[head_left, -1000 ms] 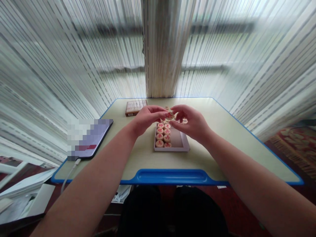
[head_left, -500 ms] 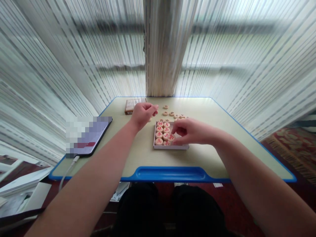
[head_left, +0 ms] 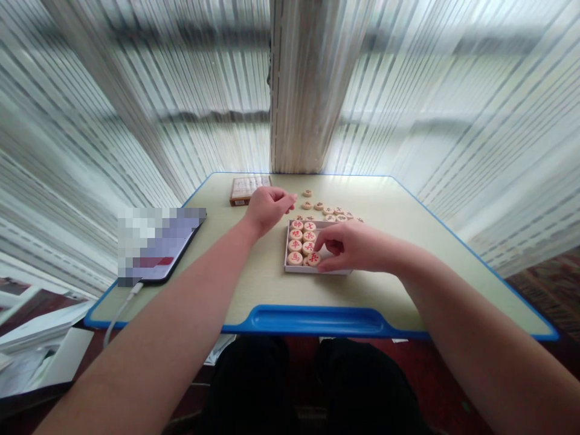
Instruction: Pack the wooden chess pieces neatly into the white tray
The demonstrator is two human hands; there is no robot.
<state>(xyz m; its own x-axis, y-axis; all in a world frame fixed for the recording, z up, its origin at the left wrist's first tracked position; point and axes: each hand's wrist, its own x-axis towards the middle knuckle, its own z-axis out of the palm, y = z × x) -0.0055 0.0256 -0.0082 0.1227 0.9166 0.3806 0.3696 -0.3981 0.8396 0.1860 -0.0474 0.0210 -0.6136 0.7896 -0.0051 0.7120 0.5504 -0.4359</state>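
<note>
My right hand (head_left: 347,244) reaches over the shallow white box (head_left: 317,270). Its thumb and fingertips are closed on a round xiangqi piece (head_left: 314,258) with a red character, which overlaps a piece beneath it near the box's front wall. To the left of it, two columns of red-marked pieces (head_left: 295,246) lie face up in the box. Behind the box's left corner my left hand (head_left: 270,208) hovers with its fingers curled together; whatever they hold, if anything, is hidden.
Several dark-marked pieces (head_left: 319,206) are scattered behind the box. A brown-edged box (head_left: 240,191) lies at the back left. On the left side of the blue-edged table (head_left: 254,284) is a tablet (head_left: 174,248) with a white cable (head_left: 116,311). A blue tray groove (head_left: 317,319) runs along the front.
My right hand has moved the pinched piece slightly toward the front wall of the box. My left hand stays closed in nearly the same place. The whole view has shifted a little.
</note>
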